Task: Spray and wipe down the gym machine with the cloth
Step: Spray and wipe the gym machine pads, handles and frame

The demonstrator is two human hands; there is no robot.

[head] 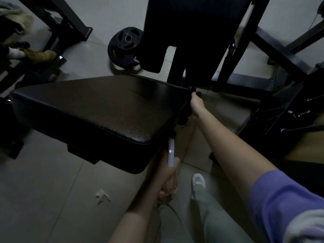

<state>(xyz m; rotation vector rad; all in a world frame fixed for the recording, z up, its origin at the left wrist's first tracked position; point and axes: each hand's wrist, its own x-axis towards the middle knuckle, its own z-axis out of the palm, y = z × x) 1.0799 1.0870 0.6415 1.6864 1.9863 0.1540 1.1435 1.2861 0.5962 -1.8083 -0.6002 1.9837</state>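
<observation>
Dim frame, a lot of it unreadable. Cloth (184,115): only a dark bunched shape at the right end of the seat pad (91,109), black on black, edges hard to separate from the frame hardware behind it. It sits just under the right hand (197,102), between the pad's right edge and the forearm. The right hand's grip is closed at the pad's far right corner, fingers curled away from the camera and hidden; cannot tell whether they hold the cloth itself or a dark part of the machine there.

Spray bottle (170,153): white translucent body with a red bit at the top, upright against the near right corner of the pad. The left hand (168,174) is wrapped around its lower part, grip closed on it; the nozzle end is lost against the dark pad. The lower bottle and the hand blur together, some clear plastic glare around the wrist.

The pad is black textured vinyl, tilted, and fills mid-frame. The upright back pad (175,32) and steel frame (273,50) beyond it are mostly silhouette, cut off by the top edge. A black weight plate (125,48) leans on the tiled floor (52,181) behind the pad. Crumpled white paper (102,196) lies on the floor, near left. A white shoe (199,180) and pale trouser leg show below, a purple sleeve (284,204) at the right.
</observation>
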